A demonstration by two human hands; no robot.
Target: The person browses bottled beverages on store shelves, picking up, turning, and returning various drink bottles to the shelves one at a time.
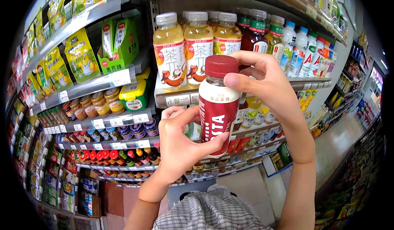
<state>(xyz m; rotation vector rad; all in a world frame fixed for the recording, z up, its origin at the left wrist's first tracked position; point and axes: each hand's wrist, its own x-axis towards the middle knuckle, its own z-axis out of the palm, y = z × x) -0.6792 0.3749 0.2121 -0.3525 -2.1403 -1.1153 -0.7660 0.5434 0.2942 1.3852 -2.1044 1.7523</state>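
A coffee drink bottle (219,102) with a dark red cap, a white upper band and a dark red label stands nearly upright in front of me, tilted slightly. My left hand (182,137) wraps round its lower part, the thumb across the front of the label. Up at the neck, my right hand (262,76) grips just under the cap, its thumb at the near side. The right fingers behind the bottle are partly hidden. Both hands hold the bottle in the air, before a shelf of bottled tea (170,57).
More drink bottles (298,51) line the shelf to the right. Yellow seasoning bags (80,57), a green box (119,49) and jars (98,102) fill shelves on the left. A dark green carton (284,158) is low on the right, beside the aisle floor (328,144).
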